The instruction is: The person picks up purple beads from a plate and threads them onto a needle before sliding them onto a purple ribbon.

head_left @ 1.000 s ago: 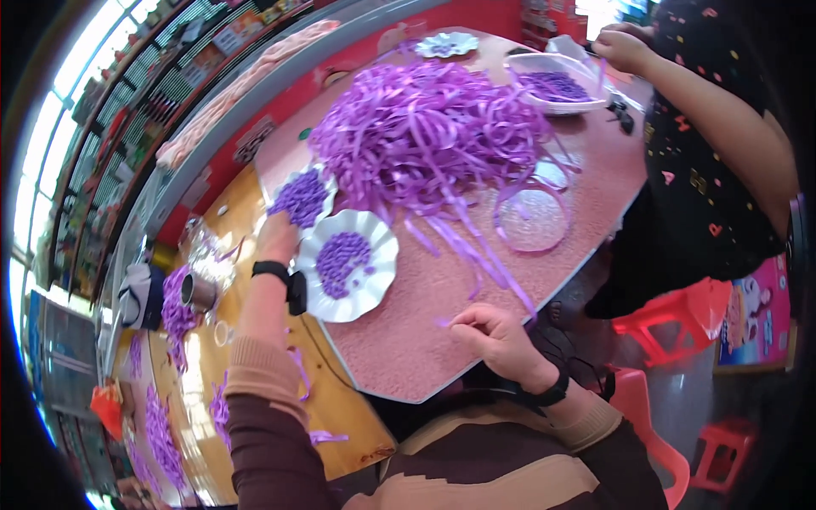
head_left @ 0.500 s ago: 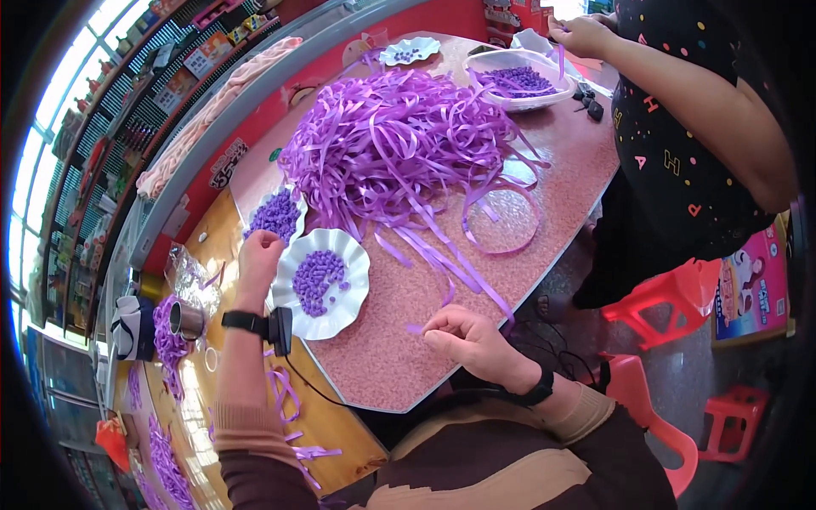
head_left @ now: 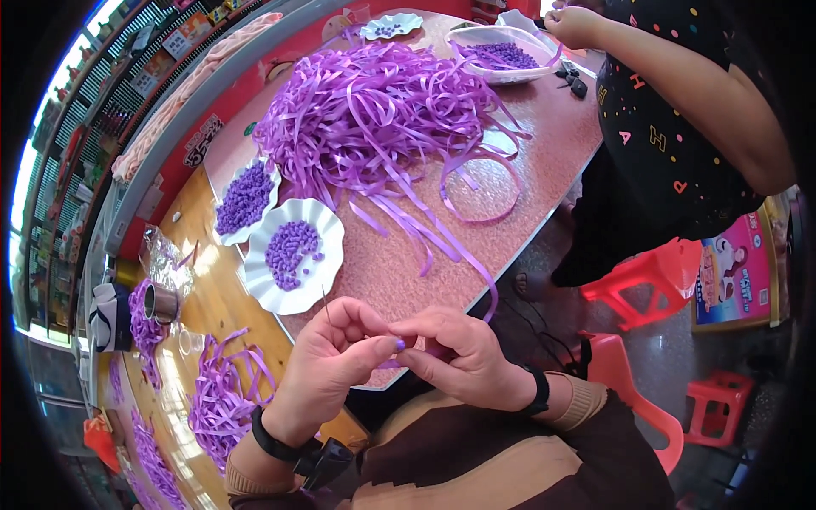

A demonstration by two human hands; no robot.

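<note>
Close together at the table's near edge are my left hand (head_left: 323,365) and my right hand (head_left: 472,353), their fingertips meeting. A small purple bead (head_left: 399,345) shows at the tip of my left thumb, pinched there. From between my left fingers a thin needle-like rod (head_left: 325,302) points up. My right thumb and fingers pinch a purple ribbon (head_left: 389,364), mostly hidden by the hands. Just beyond my left hand lies a white scalloped plate (head_left: 331,263) of purple beads (head_left: 291,249). Beside it stands another scalloped dish (head_left: 274,189) filled with beads (head_left: 245,197).
A big heap of purple ribbon (head_left: 365,119) covers the far part of the pink table (head_left: 382,297). Behind it are a bead tub (head_left: 501,76) and a small dish (head_left: 391,27). Another person's arm (head_left: 671,85) reaches in at right, near red stools (head_left: 646,285). Ribbons (head_left: 225,391) lie left.
My left hand has come from the bead dishes back to my right hand, and a bead now shows in its fingers. The whole view has shifted slightly.
</note>
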